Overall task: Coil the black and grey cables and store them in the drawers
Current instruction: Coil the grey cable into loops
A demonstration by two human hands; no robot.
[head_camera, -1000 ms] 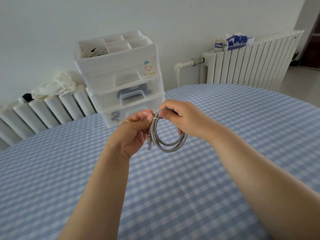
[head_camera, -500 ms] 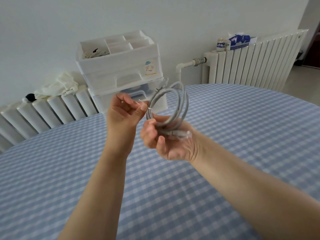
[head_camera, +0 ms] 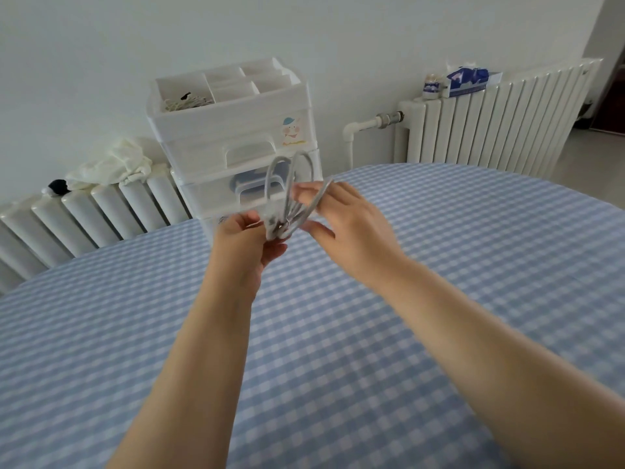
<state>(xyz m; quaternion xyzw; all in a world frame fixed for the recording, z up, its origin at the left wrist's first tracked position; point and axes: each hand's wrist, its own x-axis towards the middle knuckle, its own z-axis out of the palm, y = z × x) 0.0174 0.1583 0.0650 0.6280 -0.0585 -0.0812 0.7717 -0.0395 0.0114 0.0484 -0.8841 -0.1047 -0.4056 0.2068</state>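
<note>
Both forearms reach toward mid-frame. The left hand [head_camera: 245,240] pinches the grey cable coil [head_camera: 291,198] at its base; the right hand [head_camera: 351,228] holds its loops with extended fingers.

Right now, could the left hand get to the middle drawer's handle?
Probably not yet. The left hand holds the grey cable coil together with the right hand, so it is busy. The path to the middle drawer looks free, though.

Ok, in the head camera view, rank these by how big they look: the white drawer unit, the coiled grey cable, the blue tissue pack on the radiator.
1. white drawer unit, clearly largest.
2. coiled grey cable, though it is held nearer the camera, which inflates it.
3. blue tissue pack, smallest as seen; it sits farthest back, so its true size against the cable is unsure.
</note>
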